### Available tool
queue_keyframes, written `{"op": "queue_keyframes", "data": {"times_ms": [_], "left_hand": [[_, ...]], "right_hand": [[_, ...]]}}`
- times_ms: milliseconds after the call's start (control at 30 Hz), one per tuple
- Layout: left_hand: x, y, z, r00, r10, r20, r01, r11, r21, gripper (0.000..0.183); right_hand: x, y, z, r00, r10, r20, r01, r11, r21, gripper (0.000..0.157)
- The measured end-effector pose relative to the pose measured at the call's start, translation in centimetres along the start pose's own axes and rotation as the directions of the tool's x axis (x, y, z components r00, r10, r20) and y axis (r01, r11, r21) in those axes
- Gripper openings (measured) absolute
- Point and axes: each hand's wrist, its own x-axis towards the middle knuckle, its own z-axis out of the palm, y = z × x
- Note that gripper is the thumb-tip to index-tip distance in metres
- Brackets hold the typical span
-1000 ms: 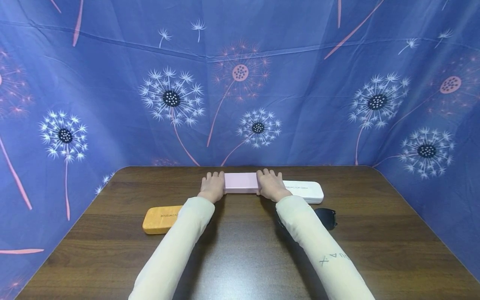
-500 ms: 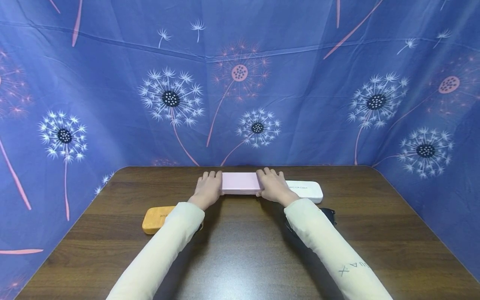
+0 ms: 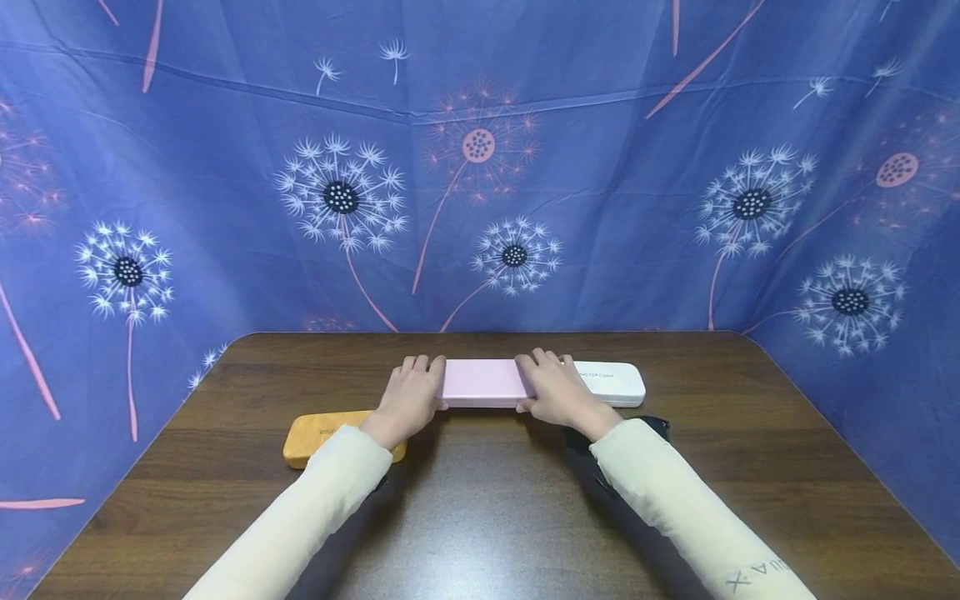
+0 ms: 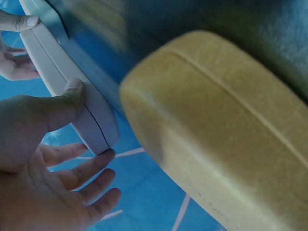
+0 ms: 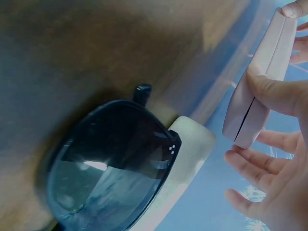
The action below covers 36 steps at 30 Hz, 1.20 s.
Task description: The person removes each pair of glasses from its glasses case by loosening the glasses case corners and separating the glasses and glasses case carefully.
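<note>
A pale pink glasses case [image 3: 483,383] lies crosswise near the back of the table, its lid down with a thin seam along the side. My left hand [image 3: 411,393] grips its left end, thumb on the near side, as the left wrist view shows. At the other end my right hand [image 3: 558,390] holds it likewise, with the thumb [image 5: 269,91] across the near side. Whether the case touches the table cannot be told. Behind my right hand sits a white glasses case [image 3: 611,383], partly covered.
An orange glasses case [image 3: 311,437] lies at the left, partly under my left sleeve. Dark sunglasses [image 5: 110,168] rest near the white case, mostly hidden by my right sleeve in the head view. A blue dandelion-print cloth [image 3: 637,250] hangs behind the table [image 3: 480,517].
Both hands have drawn the pink case a little toward me from the back edge. The forearms have spread apart, and the orange, white and dark items stay where they were.
</note>
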Motion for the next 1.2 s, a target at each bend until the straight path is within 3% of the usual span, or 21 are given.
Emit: {"op": "queue_keyframes", "data": {"times_ms": [533, 833, 1200], "left_hand": [[-3.4, 1.4, -0.1, 0.995, 0.082, -0.056, -0.082, 0.997, 0.008, 0.062], [-4.6, 1.8, 0.3, 0.995, 0.088, -0.046, -0.088, 0.996, 0.011, 0.066], [-5.7, 2.1, 0.6, 0.988, 0.129, -0.089, -0.128, 0.992, 0.017, 0.064]], "right_hand": [[-3.8, -0.7, -0.1, 0.997, -0.079, -0.022, 0.078, 0.997, -0.022, 0.068], [-5.3, -0.9, 0.2, 0.992, -0.119, -0.035, 0.118, 0.992, -0.036, 0.069], [-6.5, -1.1, 0.4, 0.992, -0.122, -0.014, 0.121, 0.992, -0.017, 0.072]]}}
